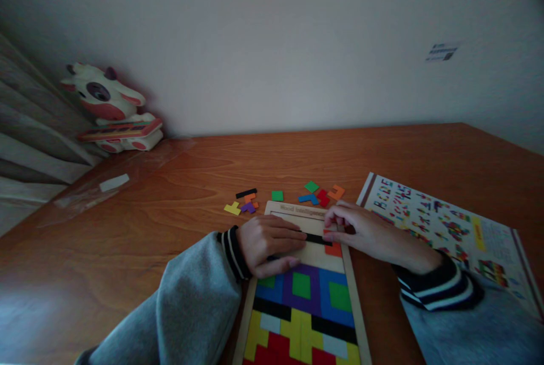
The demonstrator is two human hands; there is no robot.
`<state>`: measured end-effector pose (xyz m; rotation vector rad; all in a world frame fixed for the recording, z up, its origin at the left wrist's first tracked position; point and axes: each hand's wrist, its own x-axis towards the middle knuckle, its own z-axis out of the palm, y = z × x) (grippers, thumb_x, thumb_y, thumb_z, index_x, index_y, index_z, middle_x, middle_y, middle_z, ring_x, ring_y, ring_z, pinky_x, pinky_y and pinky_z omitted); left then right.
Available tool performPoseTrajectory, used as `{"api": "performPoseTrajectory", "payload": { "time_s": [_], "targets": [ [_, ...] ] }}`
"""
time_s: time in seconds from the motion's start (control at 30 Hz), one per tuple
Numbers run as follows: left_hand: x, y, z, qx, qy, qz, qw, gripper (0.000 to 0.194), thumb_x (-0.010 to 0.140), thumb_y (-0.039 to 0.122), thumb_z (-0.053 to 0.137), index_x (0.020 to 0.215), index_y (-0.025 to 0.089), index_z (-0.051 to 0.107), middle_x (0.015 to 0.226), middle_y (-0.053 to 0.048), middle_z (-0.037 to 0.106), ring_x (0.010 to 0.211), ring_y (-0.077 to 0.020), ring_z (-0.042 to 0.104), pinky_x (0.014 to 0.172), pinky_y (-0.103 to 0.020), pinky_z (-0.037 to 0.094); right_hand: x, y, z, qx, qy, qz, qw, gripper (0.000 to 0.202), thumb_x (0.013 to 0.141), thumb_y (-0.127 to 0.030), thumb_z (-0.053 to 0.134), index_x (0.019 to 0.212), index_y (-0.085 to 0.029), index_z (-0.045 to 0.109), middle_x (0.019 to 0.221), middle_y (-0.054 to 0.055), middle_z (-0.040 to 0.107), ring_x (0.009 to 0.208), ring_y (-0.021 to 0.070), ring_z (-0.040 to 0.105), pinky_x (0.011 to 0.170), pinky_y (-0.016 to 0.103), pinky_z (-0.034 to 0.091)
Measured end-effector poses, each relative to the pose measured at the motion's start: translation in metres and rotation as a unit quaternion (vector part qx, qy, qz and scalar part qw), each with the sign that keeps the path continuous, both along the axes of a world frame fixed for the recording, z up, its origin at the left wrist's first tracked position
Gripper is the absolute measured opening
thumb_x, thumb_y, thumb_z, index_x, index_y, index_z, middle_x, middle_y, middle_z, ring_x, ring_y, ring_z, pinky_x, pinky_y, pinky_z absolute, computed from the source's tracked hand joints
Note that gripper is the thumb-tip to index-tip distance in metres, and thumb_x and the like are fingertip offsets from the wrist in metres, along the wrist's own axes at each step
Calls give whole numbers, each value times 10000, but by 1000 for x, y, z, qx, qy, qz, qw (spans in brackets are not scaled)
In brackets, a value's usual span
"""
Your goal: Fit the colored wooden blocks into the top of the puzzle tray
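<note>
A wooden puzzle board (357, 319) lies in front of me, its lower part filled with coloured flat pieces. My left hand (272, 243) rests across its upper part, fingers stretched out and palm down, covering some of the board. A black bar piece (318, 239) lies on the board between my hands, its left end by my left fingertips. My right hand (355, 229) is at the board's upper right edge, with thumb and fingers pinched on an orange puzzle piece (334, 249). Part of that piece is hidden by the fingers.
Loose pieces lie beyond the board, including a yellow one (232, 208), a green square (277, 195) and a red one (323, 198). A printed pattern sheet (450, 229) is at the right. A cow toy (114, 110) stands at the back left near a curtain (34, 110).
</note>
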<state>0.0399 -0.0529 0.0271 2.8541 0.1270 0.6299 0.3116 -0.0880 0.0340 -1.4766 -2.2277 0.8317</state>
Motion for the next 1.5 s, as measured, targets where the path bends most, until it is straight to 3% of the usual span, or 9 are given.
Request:
{"api": "performPoseTrajectory", "payload": {
  "time_s": [0.33, 0.5, 0.7, 1.1, 1.4, 1.5],
  "targets": [
    [-1, 1, -2, -23, -33, -6, 999, 361, 873, 302, 541, 1160, 100, 628, 1179, -127, 673, 1129, -240, 613, 963, -375, 528, -2, 1, 3, 11, -6, 5, 1000, 352, 819, -557, 604, 871, -210, 637, 760, 7, 572, 643, 142, 526, 581, 271, 410],
    [-14, 12, -1, -6, -81, 48, 996, 253, 860, 158, 539, 1080, 131, 662, 1065, -113, 716, 1000, -197, 665, 895, -350, 552, -2, 4, 4, 39, 16, -33, 999, 321, 879, -507, 543, 823, -202, 627, 762, 15, 570, 656, 145, 531, 603, 280, 424],
    [-27, 23, 2, 24, -94, 100, 990, 209, 849, 159, 570, 1019, 154, 692, 996, -102, 733, 904, -187, 690, 834, -343, 561, -3, 6, 4, 115, 35, -79, 990, 259, 885, -448, 564, 852, -203, 642, 833, 37, 589, 738, 167, 573, 688, 306, 456],
    [-26, 17, -4, 34, -88, 62, 994, 154, 821, 233, 606, 896, 189, 733, 969, -88, 737, 859, -197, 685, 775, -336, 563, -18, -1, -2, 137, 27, 64, 988, 265, 819, -472, 660, 897, -224, 714, 883, 31, 649, 870, 179, 590, 815, 316, 439],
    [-27, 15, -3, 35, -73, 60, 995, 184, 832, 217, 571, 900, 176, 737, 960, -101, 737, 853, -214, 674, 743, -343, 558, -24, -2, -3, 132, 33, 80, 988, 215, 821, -436, 673, 900, -239, 709, 878, 6, 668, 870, 167, 598, 825, 316, 430],
    [-27, 16, -4, 34, -74, 60, 995, 170, 825, 209, 580, 900, 180, 730, 958, -90, 736, 845, -206, 674, 738, -334, 558, -22, -3, -3, 139, 57, 55, 987, 217, 812, -442, 678, 871, -235, 705, 875, 15, 661, 860, 172, 600, 798, 310, 447]
  ]
}}
